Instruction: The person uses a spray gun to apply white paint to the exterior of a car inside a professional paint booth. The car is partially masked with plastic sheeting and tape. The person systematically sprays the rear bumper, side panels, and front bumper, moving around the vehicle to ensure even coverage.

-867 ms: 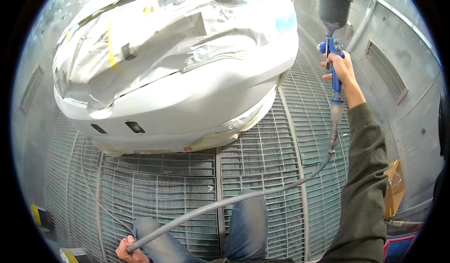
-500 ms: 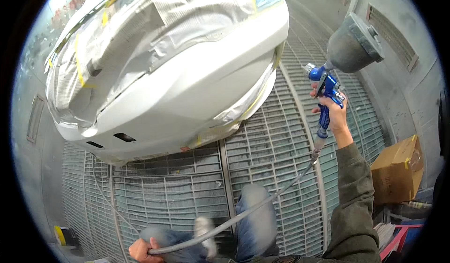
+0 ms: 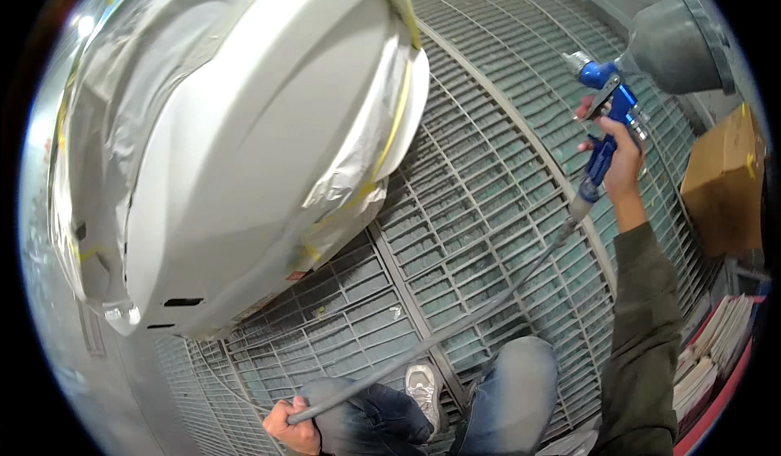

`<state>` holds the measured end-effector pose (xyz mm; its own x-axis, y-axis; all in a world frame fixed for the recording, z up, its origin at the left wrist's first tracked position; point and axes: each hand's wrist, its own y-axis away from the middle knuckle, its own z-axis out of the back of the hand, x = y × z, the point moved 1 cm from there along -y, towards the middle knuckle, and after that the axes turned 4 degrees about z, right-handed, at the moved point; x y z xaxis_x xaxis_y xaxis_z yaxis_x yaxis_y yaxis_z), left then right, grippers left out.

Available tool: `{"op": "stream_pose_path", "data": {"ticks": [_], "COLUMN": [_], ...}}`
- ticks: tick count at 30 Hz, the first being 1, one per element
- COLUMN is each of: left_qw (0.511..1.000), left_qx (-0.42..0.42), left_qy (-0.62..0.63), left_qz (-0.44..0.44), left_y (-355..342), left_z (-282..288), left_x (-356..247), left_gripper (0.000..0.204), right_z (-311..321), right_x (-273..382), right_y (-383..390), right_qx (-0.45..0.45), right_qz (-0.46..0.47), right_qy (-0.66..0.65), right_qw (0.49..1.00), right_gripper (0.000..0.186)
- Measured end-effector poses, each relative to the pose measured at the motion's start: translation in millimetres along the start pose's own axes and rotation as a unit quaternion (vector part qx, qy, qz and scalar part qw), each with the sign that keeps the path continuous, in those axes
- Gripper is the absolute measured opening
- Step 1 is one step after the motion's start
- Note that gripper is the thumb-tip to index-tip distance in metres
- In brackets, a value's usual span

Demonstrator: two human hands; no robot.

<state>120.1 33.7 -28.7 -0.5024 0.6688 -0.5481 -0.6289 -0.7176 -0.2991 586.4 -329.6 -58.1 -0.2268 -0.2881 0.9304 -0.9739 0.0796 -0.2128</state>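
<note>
My right hand (image 3: 624,163) is wrapped round the handle of a blue spray gun (image 3: 602,153), up at the right. A grey paint cup (image 3: 677,45) sits atop the gun, whose silver nozzle points left. From the handle's base a grey hose (image 3: 455,327) slants down to my left hand (image 3: 293,428), closed round it at the bottom. Left of the gun and apart from it stands a white car body (image 3: 252,143), part of it covered with masking sheets (image 3: 354,159) and yellow tape. I cannot see what is in the cup.
Metal floor grating (image 3: 480,220) runs under my legs and the car. A cardboard box (image 3: 722,187) stands at the right, beyond my forearm. Nearer, a red-edged holder carries stacked papers (image 3: 712,346). A thin cable (image 3: 220,379) lies near my left hand.
My view has turned, so the car sits further left and tilted. The spray gun appears higher and further right, with my right hand still round it. My left hand keeps its hold on the hose.
</note>
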Motion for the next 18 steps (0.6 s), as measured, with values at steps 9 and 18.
{"op": "stream_pose_path", "data": {"ticks": [9,18], "left_qw": [0.974,0.965], "left_qx": [0.089,0.096], "left_qy": [-0.194,-0.227], "left_qz": [-0.071,-0.087], "left_y": [-12,-12], "left_z": [6,-1], "left_x": [4,2], "left_gripper": [0.015,0.022], "right_z": [-46,-139], "right_x": [-150,-204], "right_y": [183,280], "right_qx": [-0.013,0.054], "right_qz": [-0.194,-0.331], "right_qy": [-0.211,-0.338], "right_qw": [0.958,0.879], "right_gripper": [0.047,0.023]}}
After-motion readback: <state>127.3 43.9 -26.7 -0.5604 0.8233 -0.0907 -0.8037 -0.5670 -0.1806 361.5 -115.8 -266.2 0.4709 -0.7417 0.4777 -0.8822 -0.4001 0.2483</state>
